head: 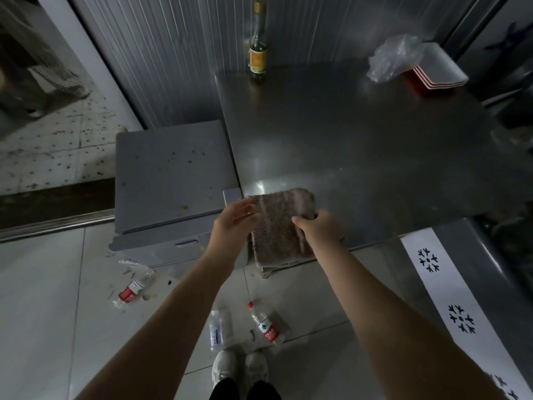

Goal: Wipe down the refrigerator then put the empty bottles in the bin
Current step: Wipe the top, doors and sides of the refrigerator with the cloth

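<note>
A brown folded cloth [277,226] hangs over the front left corner of the steel refrigerator top [360,145]. My right hand [320,226] grips the cloth's right edge. My left hand [230,223] touches its left edge with relaxed fingers. Three plastic bottles lie on the tiled floor: a crushed red-labelled one [131,291] at the left, a clear one [218,329] and a red-capped one [266,324] by my shoes. A glass bottle [257,50] with a yellow label stands at the back of the refrigerator top.
A lower grey chest unit [170,171] stands left of the refrigerator. A crumpled plastic bag [392,57] and stacked white-and-red trays [435,70] sit at the back right. A ribbed metal wall is behind. A doorway with speckled floor opens at the left.
</note>
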